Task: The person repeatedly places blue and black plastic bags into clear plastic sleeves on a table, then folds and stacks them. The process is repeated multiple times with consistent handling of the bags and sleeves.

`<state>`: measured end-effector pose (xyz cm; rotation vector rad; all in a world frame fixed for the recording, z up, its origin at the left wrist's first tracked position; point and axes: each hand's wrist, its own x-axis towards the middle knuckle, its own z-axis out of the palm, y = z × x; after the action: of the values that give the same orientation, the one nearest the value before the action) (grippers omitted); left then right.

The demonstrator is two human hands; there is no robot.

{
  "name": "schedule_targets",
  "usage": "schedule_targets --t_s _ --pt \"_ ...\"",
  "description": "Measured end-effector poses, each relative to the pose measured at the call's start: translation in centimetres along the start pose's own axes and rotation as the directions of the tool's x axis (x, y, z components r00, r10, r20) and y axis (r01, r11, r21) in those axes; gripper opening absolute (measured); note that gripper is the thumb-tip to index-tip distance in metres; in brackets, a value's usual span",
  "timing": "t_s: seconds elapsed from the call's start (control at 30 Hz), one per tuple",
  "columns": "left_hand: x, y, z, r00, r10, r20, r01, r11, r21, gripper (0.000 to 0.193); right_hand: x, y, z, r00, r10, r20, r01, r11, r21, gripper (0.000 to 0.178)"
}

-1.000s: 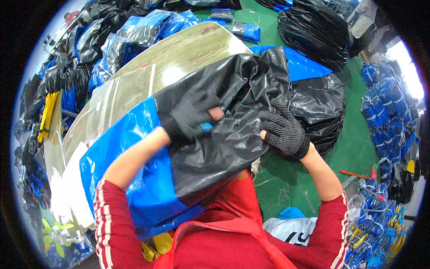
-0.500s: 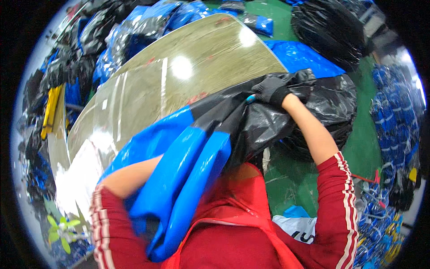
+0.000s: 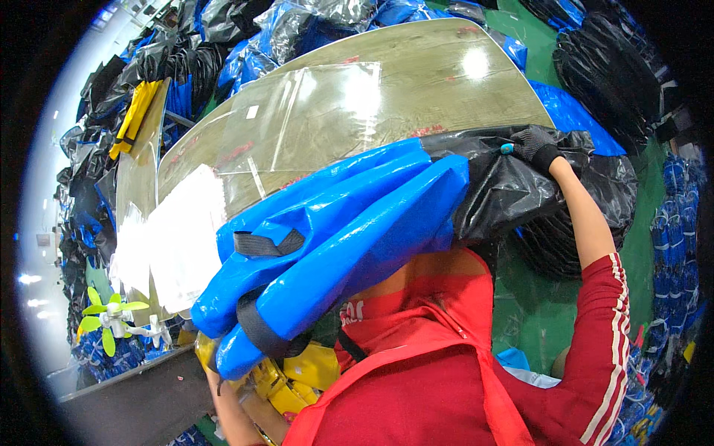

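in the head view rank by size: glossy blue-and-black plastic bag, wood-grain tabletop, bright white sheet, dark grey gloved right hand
1. Blue-and-black plastic bag and wood-grain tabletop: too alike to rank, tabletop partly covered
2. White sheet
3. Right hand

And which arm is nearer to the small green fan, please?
Left. The left forearm is below and right of the small green fan; the right forearm, its gloved hand on the blue-and-black material, is much farther away, to the upper right.
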<state>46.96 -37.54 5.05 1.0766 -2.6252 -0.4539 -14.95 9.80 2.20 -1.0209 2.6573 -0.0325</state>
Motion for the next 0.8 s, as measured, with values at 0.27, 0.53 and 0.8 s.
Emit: schedule_targets --t_s 0.27,0.53,0.8 --pt "1.6 4.2 4.8 0.794 -0.125 -0.595 -0.111 0.932 -0.344 0.041 -0.3 0.4 -0.1 0.997 0.037 -0.061 -0.037 0.999 0.007 0.06" --pt "15.9 0.3 6.9 0.979 -0.196 0.063 0.189 0.976 0.11 0.043 -0.5 -0.4 -0.4 0.992 0.129 0.009 -0.129 0.99 -0.05 0.062" --pt "15.9 16.4 6.4 0.846 0.492 -0.206 -0.501 0.866 0.012 0.051 -0.8 -2.4 -1.2 0.985 0.142 0.099 -0.135 0.988 -0.075 0.07"
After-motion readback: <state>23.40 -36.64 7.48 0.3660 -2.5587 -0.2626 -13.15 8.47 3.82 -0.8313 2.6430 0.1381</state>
